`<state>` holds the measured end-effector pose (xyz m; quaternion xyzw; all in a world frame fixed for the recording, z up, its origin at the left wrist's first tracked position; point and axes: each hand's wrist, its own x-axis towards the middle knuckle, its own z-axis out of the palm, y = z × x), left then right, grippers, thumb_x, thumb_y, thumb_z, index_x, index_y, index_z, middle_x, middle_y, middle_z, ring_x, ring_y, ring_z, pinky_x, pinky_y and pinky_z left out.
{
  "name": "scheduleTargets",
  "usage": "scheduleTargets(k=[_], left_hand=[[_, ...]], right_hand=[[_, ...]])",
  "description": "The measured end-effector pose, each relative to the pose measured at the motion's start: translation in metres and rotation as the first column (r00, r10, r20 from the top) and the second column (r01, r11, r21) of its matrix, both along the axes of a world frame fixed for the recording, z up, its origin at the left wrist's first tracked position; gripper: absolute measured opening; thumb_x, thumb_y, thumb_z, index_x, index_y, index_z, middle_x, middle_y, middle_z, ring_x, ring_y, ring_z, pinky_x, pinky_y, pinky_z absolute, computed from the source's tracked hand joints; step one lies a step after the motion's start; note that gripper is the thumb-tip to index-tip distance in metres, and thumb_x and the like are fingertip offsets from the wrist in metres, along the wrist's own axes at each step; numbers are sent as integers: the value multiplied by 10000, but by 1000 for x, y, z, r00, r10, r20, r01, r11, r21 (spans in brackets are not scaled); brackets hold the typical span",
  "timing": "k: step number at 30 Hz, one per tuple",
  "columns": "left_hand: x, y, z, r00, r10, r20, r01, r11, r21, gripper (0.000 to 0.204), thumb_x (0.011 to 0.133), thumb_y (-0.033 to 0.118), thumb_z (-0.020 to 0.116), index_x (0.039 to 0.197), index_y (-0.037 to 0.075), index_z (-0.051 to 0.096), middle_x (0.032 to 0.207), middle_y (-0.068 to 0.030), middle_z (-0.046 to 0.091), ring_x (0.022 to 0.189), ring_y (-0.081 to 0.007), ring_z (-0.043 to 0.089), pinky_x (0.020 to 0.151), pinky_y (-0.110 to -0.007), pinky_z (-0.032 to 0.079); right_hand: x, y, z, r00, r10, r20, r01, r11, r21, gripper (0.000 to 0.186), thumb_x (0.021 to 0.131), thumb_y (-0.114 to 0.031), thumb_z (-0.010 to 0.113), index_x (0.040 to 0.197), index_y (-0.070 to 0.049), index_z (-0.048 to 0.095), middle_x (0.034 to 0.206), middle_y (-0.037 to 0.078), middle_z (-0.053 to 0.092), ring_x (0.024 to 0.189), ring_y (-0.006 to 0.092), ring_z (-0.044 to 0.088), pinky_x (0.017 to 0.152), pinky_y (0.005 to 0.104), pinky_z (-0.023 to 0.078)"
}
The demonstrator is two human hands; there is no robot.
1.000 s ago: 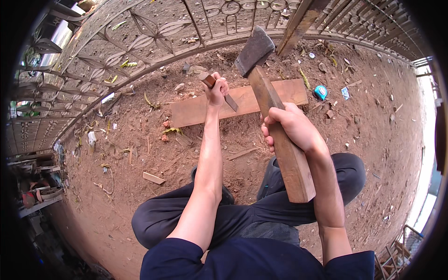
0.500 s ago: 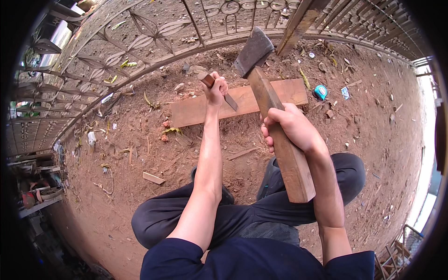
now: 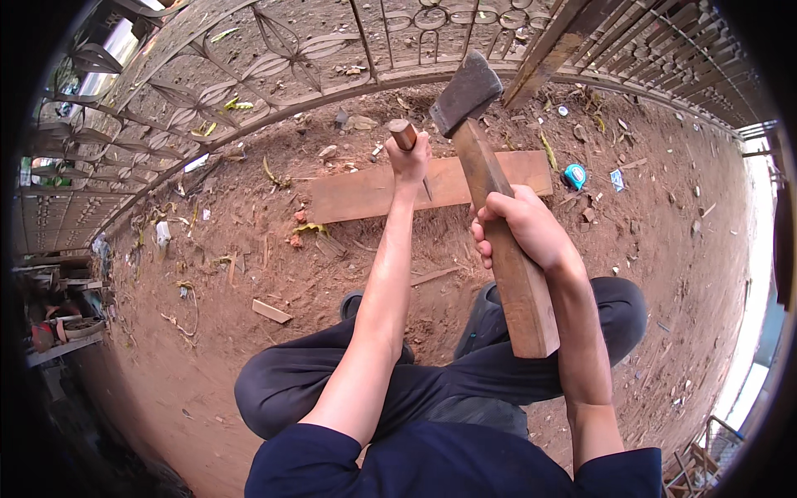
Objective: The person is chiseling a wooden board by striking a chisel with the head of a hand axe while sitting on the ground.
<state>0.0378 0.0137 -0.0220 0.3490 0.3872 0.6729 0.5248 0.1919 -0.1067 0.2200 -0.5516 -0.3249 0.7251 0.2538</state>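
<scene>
- Chisel (image 3: 403, 135) is located over the board (image 3: 357, 195), right of its middle and toward its near edge as seen from above; tip contact cannot be told.
- Grip, left: fingers of the left hand (image 3: 411, 166) are closed around the chisel, the wooden end being left exposed above the fist.
- Grip, right: the axe (image 3: 521, 299) is clamped by the right hand (image 3: 525, 226) partway along its thick wooden handle.
- Change: compared with half a second ago, the left hand is shifted rightward along the board, and the chisel is turned, so that a thin edge is shown where a broad blade face was presented. View is slightly shifted also; axe pose is little altered.
- Meaning (judged): chisel placement is being adjusted; axe and chisel are held apart.
- Orientation: wooden end is pointed toward the fence (image 3: 309, 62) and slightly left; blade is directed nearward and slightly right, downward by judgement.
- Long axis: chisel is aligned steeply across the board's length, more so than before; board is laid roughly left to right.
</scene>
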Motion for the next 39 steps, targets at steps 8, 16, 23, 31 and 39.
scheduleTargets(k=[8, 16, 23, 31, 39], left_hand=[[17, 10, -9, 893, 175, -414, -99, 975, 198, 195, 770, 86, 667, 635, 19, 542, 536, -30, 547, 503, -105, 528, 467, -319, 415], [24, -7, 5, 891, 109, -441, -72, 992, 101, 214, 769, 94, 667, 629, 13, 527, 535, -50, 547, 488, -127, 519, 460, -325, 410], [25, -4, -1, 902, 162, -400, -97, 979, 178, 218, 775, 92, 660, 629, 18, 515, 532, -37, 526, 491, -107, 509, 461, -323, 412], [27, -10, 9, 864, 156, -479, -79, 981, 178, 197, 768, 91, 667, 648, 6, 535, 548, -67, 559, 503, -131, 539, 471, -327, 418], [32, -8, 10, 931, 98, -352, -51, 989, 140, 175, 787, 79, 661, 673, -4, 556, 550, -45, 555, 525, -103, 532, 490, -309, 421]], right_hand=[[-10, 12, 35, 998, 66, 22, -67, 997, 46, 146, 832, -127, 536, 895, -1, 500, 700, 88, 584, 522, 157, 572, 479, 325, 504], [-21, 11, 59, 977, -164, 134, 54, 805, 591, 68, 843, -33, 550, 891, 14, 541, 630, 29, 565, 506, 97, 561, 465, 264, 471], [-17, 18, -16, 934, 148, 326, -151, 988, -16, 154, 861, -129, 537, 806, 15, 528, 648, 52, 569, 505, 134, 565, 469, 307, 483], [-16, 3, 29, 990, -123, 64, 83, 896, 436, 73, 846, -58, 543, 863, 12, 537, 650, 49, 587, 507, 122, 589, 464, 290, 495], [-20, 19, -9, 875, 187, 446, -224, 974, 30, 113, 850, -98, 516, 793, -1, 516, 624, 43, 546, 473, 137, 541, 438, 309, 465]])
